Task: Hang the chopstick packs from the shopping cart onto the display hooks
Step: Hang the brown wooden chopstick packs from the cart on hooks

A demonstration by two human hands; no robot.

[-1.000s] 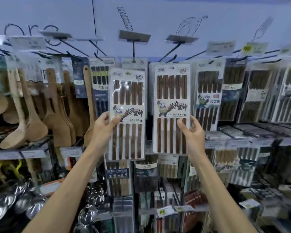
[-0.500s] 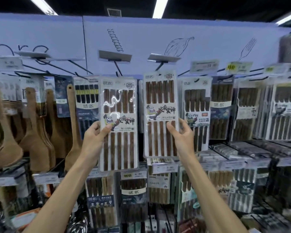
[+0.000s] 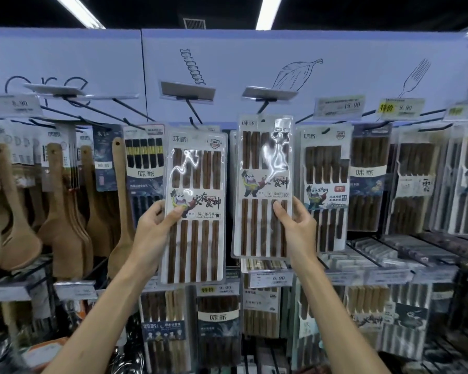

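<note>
Left hand pinches left pack; right hand, right pack.

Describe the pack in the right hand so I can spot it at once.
Find the leaf drawing on the pale header board. Just below it, the right hand grips a white panda-printed chopstick pack. It sits higher than the matching pack in the left hand, its top just under a grey price holder.

L hand, R hand w/ chopstick packs
</note>
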